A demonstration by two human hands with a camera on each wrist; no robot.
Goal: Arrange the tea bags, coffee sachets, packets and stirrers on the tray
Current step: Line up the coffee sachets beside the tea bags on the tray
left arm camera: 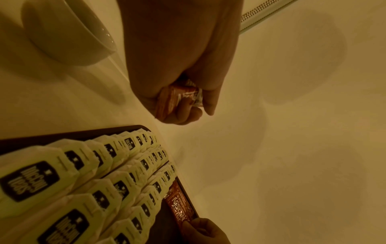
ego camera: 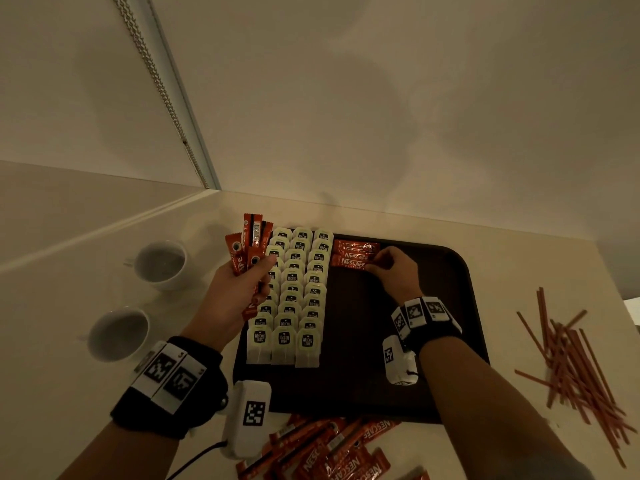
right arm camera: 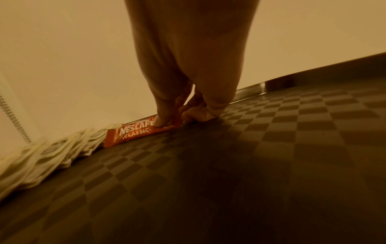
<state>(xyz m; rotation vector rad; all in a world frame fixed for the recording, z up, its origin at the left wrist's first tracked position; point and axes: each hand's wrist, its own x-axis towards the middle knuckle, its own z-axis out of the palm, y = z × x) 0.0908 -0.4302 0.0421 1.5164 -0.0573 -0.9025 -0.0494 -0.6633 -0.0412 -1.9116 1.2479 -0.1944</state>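
Pinching one coffee sachet [ego camera: 353,262] on the tray [ego camera: 464,306], right grip [ego camera: 393,271]; left grip [ego camera: 239,289] clutches a bundle [ego camera: 249,247]

Tea bags [ego camera: 294,292] lie between the left hand [ego camera: 239,289] and right hand [ego camera: 394,271]; sachets [ego camera: 353,256] touch the right hand's fingertips [ego camera: 372,266]; stirrers [ego camera: 575,368] lie right of it.

The tray's [ego camera: 464,292] dark middle and right are left open, bounded by tea bag rows [ego camera: 294,296] leftward and sachets [ego camera: 353,254] beyond.
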